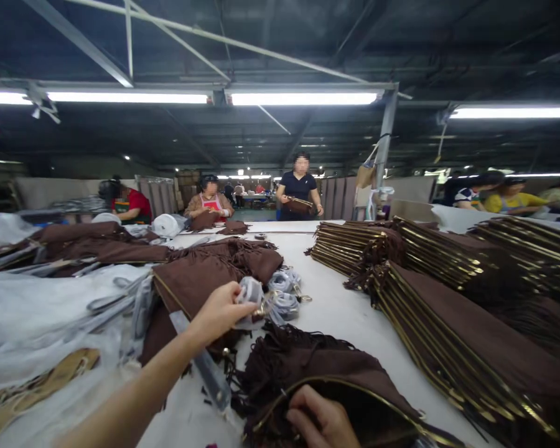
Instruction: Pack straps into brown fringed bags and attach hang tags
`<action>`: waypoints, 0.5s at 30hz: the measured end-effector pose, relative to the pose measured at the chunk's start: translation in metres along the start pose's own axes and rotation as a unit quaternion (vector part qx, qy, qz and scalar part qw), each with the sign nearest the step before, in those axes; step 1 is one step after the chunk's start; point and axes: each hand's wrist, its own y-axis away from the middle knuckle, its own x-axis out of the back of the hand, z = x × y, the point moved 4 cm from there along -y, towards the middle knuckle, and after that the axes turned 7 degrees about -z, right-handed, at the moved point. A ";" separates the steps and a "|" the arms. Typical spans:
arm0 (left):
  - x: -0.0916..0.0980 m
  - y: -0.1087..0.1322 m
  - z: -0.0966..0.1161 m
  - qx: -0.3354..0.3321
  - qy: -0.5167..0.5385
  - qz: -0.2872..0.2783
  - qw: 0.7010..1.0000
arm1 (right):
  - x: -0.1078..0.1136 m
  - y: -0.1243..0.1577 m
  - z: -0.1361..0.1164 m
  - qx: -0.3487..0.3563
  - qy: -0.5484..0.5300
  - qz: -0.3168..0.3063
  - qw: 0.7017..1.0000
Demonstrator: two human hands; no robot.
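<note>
My left hand (219, 311) reaches out over the white table (340, 311) and pinches a small wrapped bundle (251, 291), one of several plastic-wrapped straps (284, 292) lying in a heap. Near the bottom edge, my right hand (324, 423) rests with curled fingers on the zipped opening of a brown fringed suede bag (317, 367). A wrapped grey strap (208, 367) lies under my left forearm. More brown bags (214, 267) lie just beyond the left hand.
Long rows of stacked brown bags with gold zips (448, 323) fill the right side. White plastic wrapping (42, 311) and more brown pieces cover the left. Several people work at the far end, one standing with a bag (300, 186).
</note>
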 end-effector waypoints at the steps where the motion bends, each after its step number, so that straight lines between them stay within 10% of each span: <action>1: -0.011 0.008 -0.014 0.008 -0.063 0.005 0.998 | 0.001 0.001 -0.005 0.002 0.008 0.007 1.000; 7: -0.080 0.046 -0.060 -0.061 -0.309 -0.028 0.949 | 0.001 0.005 -0.017 -0.006 0.008 0.032 0.999; 11: -0.076 0.062 -0.044 -0.256 -0.337 -0.092 0.901 | 0.002 0.006 -0.016 -0.001 -0.001 0.038 0.999; 15: -0.068 0.065 -0.044 -0.307 -0.328 -0.178 0.875 | 0.001 0.007 -0.015 0.017 0.006 0.032 0.999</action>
